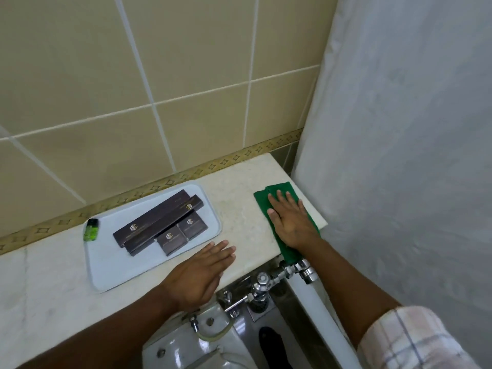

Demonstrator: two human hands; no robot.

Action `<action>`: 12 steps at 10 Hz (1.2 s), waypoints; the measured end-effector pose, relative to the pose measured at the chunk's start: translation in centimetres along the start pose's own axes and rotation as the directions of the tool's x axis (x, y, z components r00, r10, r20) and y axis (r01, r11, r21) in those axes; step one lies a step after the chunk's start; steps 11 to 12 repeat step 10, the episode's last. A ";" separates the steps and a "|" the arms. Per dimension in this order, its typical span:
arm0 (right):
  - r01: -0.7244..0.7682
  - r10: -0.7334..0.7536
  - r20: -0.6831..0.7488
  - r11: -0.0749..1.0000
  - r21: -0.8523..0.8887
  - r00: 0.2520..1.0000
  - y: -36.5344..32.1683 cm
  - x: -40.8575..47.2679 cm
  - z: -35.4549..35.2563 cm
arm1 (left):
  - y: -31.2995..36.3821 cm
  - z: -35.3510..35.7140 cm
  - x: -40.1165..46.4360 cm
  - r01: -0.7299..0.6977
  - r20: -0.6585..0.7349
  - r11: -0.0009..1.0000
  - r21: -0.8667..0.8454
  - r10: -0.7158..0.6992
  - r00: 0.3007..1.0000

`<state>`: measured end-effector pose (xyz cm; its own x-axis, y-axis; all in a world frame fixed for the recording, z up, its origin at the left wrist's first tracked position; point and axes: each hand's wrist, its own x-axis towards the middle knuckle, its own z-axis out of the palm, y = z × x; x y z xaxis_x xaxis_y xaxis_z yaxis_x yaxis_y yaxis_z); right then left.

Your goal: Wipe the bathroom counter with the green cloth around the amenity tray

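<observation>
— What's behind? 
— A wall of beige tiles with white grout, and a patterned gold border strip along its foot.

— And to the right? 
— A white curtain hanging down.

— Below? 
— A chrome flush valve with its pipe, above a white toilet. A white tube runs diagonally beside them.

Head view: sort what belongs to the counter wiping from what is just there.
In the job: green cloth under the right hand; counter; tray; left hand flat on the counter.
Just there: dark boxes, green bottle, flush valve, curtain.
</observation>
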<state>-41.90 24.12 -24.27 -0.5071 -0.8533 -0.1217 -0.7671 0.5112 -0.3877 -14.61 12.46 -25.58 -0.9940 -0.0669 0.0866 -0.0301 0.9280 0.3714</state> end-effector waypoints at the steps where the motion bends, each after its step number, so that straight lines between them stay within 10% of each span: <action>1: -0.185 0.313 -0.273 0.894 0.407 0.910 0.4 -2.3 -0.5 | 1.3 -1.0 4.0 0.085 -0.090 0.995 -0.055 -0.089 0.992; 3: -0.404 0.824 -0.064 0.342 0.848 0.563 1.5 -6.3 1.6 | 2.3 -4.1 22.7 0.431 0.001 0.883 -0.188 -0.439 0.899; 4: -0.394 0.794 0.336 -0.133 0.909 0.507 2.3 -6.7 1.7 | 1.6 -3.2 27.0 0.590 0.198 0.806 -0.042 -0.572 0.796; 5: -0.449 0.623 0.535 -0.308 0.839 0.571 3.1 -7.4 1.4 | 1.1 -2.1 27.7 0.645 0.246 0.763 -0.038 -0.619 0.746; 8: -0.321 0.665 0.249 -0.015 0.947 0.704 0.3 -6.1 -5.2 | 1.1 -7.4 20.5 0.725 0.282 0.444 -0.527 -0.713 0.642; 10: -0.268 0.259 0.156 0.488 0.831 0.953 -11.6 -0.8 -9.0 | 1.8 -11.2 0.5 0.302 0.186 -0.061 -0.951 -0.896 0.403; 12: -0.268 0.259 0.156 0.488 0.831 0.953 -11.6 -0.8 -9.0 | 1.8 -11.2 0.5 0.302 0.186 -0.061 -0.951 -0.896 0.403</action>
